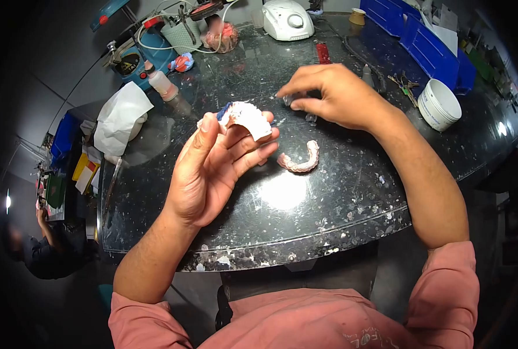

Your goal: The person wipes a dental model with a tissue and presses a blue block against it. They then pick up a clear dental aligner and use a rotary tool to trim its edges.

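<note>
My left hand (203,168) is raised above the near-left part of the table. Its thumb and fingers are closed around a white plaster dental cast (250,118) with a curved inner edge and a dark blue patch (224,110) at its left. My right hand (329,96) reaches over the middle of the table, palm down. Between its thumb and index fingertips shows a small, clear, glassy piece (288,100), partly hidden by the hand. On the tabletop between the two hands lies a U-shaped, pinkish-white dental arch (300,166).
Behind stand a dropper bottle (163,86), a blue gas cylinder (132,67) and a white machine with a knob (288,20). A white tub (439,104), metal wire tools (405,87) and blue bins (433,49) are at right. White paper (122,119) lies left. Another person (52,250) sits far left.
</note>
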Tool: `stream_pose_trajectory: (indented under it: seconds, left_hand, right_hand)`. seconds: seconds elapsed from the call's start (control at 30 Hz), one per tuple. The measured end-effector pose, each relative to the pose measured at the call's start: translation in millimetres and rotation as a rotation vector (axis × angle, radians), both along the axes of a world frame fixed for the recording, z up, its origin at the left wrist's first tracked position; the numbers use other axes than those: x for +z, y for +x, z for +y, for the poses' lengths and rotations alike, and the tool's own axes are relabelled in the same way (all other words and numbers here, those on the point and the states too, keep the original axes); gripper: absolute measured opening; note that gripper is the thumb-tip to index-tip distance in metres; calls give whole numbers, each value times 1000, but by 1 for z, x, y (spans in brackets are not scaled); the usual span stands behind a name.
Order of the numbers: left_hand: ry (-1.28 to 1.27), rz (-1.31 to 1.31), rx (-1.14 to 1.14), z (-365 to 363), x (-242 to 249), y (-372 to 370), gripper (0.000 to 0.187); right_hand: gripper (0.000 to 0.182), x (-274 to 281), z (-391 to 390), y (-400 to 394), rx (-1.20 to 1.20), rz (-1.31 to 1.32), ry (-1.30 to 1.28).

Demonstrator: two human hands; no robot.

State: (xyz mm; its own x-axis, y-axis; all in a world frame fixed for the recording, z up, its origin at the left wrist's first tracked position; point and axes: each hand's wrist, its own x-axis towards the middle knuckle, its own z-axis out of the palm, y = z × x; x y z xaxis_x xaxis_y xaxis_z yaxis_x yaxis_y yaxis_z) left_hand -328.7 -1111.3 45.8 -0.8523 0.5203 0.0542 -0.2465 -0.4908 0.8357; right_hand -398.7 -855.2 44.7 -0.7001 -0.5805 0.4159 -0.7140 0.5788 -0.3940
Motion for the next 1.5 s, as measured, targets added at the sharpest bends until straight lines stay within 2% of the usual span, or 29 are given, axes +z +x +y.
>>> stream_pose_trajectory:
  seconds: [0.07, 0.13, 0.17, 0.2, 0.27, 0.3, 0.33, 0.4, 0.43, 0.53, 0.57, 0.67, 0.7, 0.73, 0.77, 0.8, 0.87, 0.93, 1.1, 1.23, 1.3, 1.4, 1.47, 1.5]
  left_hand:
    - [-20, 3, -8, 1, -1, 2, 67]
    - [-132, 77, -12, 2, 1, 6, 67]
    - [-189, 135, -9, 3, 4, 6, 65]
    - [-191, 134, -7, 3, 3, 6, 65]
    - [-248, 230, -7, 3, -1, 6, 63]
    - [-188, 203, 16, 6, -1, 8, 60]
    - [-190, 201, 15, 5, -2, 7, 60]
    - [-97, 282, 5, 1, -4, 4, 46]
    - [-141, 280, 47, 1, -3, 5, 52]
    - [-129, 330, 110, 4, -1, 7, 55]
    - [-146, 309, 116, 5, -1, 7, 63]
    - [-156, 263, 98, 3, -3, 5, 69]
    - [-124, 182, 100, 3, 1, 6, 70]
    - [-90, 102, 102, 6, 6, 7, 71]
    - [-103, 137, 115, 10, 9, 6, 63]
    - [-104, 139, 118, 9, 10, 5, 63]
    - [14, 4, 108, 7, 10, 4, 58]
    - [32, -13, 115, 6, 11, 5, 51]
    - [-137, -70, 209, 5, 10, 6, 34]
    - [-252, -31, 243, 7, 12, 7, 31]
    - [-297, 19, 183, 5, 13, 8, 29]
    - [-224, 4, 74, 0, 9, 8, 24]
    - [-281, 12, 73, 2, 7, 8, 30]
    - [-173, -27, 28, 3, 6, 8, 36]
  right_hand:
    - [25, 0, -2, 3, 10, -31, 32]
    - [23, 0, -10, 6, 34, 70, -114]
    - [23, 6, -18, 12, 63, -84, -290]
    - [23, 10, -25, 18, 65, -85, -292]
    - [27, 16, -37, 31, 260, -595, -629]
    - [27, 24, -41, 41, 265, -720, -673]
    - [27, 21, -43, 40, 264, -722, -675]
    - [22, 11, -45, 37, 356, -580, -814]
    - [19, 12, -43, 33, 407, -564, -837]
    - [18, 14, -44, 36, 463, -456, -758]
    - [15, 15, -44, 36, 474, -504, -782]
    - [14, 15, -46, 35, 548, -542, -908]
    - [14, 18, -45, 39, 500, -697, -989]
    - [15, 22, -43, 39, 454, -673, -992]
    - [16, 22, -41, 37, 410, -641, -1018]
    - [16, 22, -40, 34, 367, -609, -1043]
    - [17, 19, -37, 32, 320, -572, -1026]
    - [17, 18, -37, 31, 252, -593, -1017]
    - [16, 18, -40, 37, 293, -665, -915]
    - [12, 15, -45, 40, 316, -675, -953]
    - [9, 11, -48, 40, 262, -496, -851]
    - [7, 12, -50, 45, 306, -597, -888]
    - [8, 11, -51, 46, 303, -573, -841]
    - [9, 10, -52, 47, 280, -538, -798]
